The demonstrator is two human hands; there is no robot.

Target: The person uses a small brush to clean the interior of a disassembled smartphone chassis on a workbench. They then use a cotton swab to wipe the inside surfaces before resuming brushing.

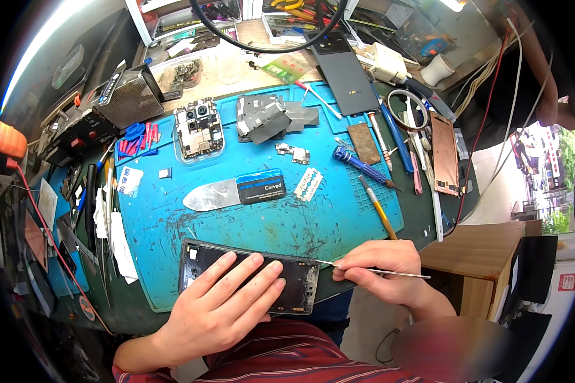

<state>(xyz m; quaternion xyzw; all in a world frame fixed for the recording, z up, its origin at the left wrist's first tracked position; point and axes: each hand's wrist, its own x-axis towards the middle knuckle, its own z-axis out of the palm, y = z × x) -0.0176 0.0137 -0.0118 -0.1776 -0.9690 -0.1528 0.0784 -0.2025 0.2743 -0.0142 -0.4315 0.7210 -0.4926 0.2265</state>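
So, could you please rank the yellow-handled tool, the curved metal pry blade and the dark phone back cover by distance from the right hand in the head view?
1. Yellow-handled tool: just above the right hand, at the mat's right edge.
2. Curved metal pry blade: mid-mat, up and to the left.
3. Dark phone back cover: at the far edge of the bench.

Near edge: phone frame (249, 281) on mat (172, 255), under left hand (220, 309)
Right of frame: right hand (380, 265) with metal probe (390, 273)
Behind frame: pry blade (233, 191)
Far left of mat: circuit board (199, 129)
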